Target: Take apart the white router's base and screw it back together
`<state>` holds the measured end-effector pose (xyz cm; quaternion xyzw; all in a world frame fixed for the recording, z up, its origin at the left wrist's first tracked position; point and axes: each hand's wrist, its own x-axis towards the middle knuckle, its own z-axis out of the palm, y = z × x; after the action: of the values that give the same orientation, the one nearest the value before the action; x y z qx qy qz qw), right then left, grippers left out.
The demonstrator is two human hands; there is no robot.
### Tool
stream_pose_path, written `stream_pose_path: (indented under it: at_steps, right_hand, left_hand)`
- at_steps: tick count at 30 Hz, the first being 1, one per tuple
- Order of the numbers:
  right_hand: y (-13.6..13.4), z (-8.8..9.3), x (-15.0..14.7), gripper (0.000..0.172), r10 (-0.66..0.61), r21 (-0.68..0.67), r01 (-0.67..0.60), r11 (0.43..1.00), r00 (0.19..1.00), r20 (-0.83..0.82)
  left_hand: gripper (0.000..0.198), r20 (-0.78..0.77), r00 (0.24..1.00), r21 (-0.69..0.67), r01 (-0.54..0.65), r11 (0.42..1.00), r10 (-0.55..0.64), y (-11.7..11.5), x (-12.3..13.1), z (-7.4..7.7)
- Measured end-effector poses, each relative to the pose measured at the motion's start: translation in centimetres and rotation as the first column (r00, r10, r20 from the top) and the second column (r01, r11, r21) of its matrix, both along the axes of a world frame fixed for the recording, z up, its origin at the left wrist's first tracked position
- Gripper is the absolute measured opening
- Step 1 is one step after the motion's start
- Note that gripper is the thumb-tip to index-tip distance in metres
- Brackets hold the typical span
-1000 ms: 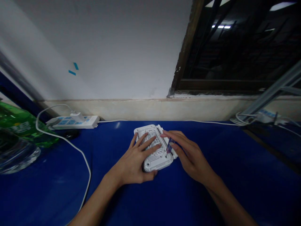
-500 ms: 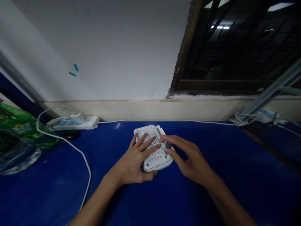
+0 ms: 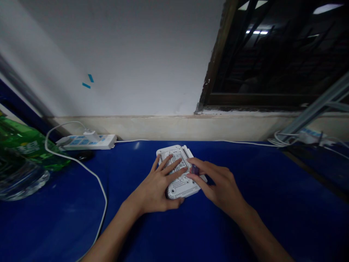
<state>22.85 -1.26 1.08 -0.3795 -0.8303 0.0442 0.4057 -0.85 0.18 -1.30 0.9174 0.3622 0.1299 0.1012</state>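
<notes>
A white plastic device (image 3: 185,189) with rows of vent holes and a label lies on the blue table, slightly tilted to the left at its far end. Across its left part rests my left hand (image 3: 156,187), fingers spread over the face and thumb at the near edge. My right hand (image 3: 218,180) pinches a small purple, see-through object (image 3: 195,169) between thumb and fingers, over the right side of the device. What lies under the right fingertips is hidden.
At the left, a power strip (image 3: 89,142) holds a plug with a white cable (image 3: 102,189). A green bottle (image 3: 32,145), a clear bottle (image 3: 24,178) and a dark mouse-like object (image 3: 84,155) are near it. A metal frame (image 3: 313,109) stands at the right.
My right thumb and the purple object have shifted slightly over the device. My left hand keeps its spread hold. The whole view has moved a little.
</notes>
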Motion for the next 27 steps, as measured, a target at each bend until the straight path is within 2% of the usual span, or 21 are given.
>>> stream_pose_path:
  at_steps: [3,9,12,19,21,25,27]
  right_hand:
    - [0.2,0.3,0.6,0.046,0.054,-0.113,-0.057,0.992,0.998,-0.033]
    - [0.2,0.6,1.6,0.056,0.108,-0.319,-0.123,0.940,0.992,-0.064]
    - [0.2,0.5,1.6,0.057,0.109,-0.349,-0.130,0.928,0.991,-0.079]
    - [0.3,0.3,1.7,0.059,0.113,-0.329,-0.139,0.934,0.989,-0.097]
    - [0.3,0.1,1.7,0.058,0.111,-0.326,-0.144,0.934,0.987,-0.118]
    - [0.3,0.1,1.5,0.056,0.107,-0.311,-0.156,0.937,0.980,-0.169]
    - [0.3,0.1,1.5,0.056,0.098,-0.305,-0.154,0.940,0.977,-0.189]
  left_hand:
    - [0.096,-0.002,1.000,-0.009,0.003,1.000,-0.003,0.0,0.0,0.2]
    - [0.096,0.028,1.000,-0.011,0.001,1.000,0.000,-0.1,0.0,0.4]
    - [0.096,0.026,1.000,-0.011,0.003,1.000,-0.003,-0.1,0.0,0.4]
    - [0.097,0.042,0.999,-0.013,0.009,1.000,-0.009,-0.1,0.0,0.3]
    - [0.100,0.065,0.997,-0.008,-0.031,0.999,0.031,-0.2,0.0,-0.1]
    - [0.113,0.124,0.972,-0.061,-0.193,0.979,0.199,-0.8,0.3,-0.9]
    - [0.107,0.184,0.940,-0.112,-0.271,0.956,0.288,-0.9,0.8,-1.3]
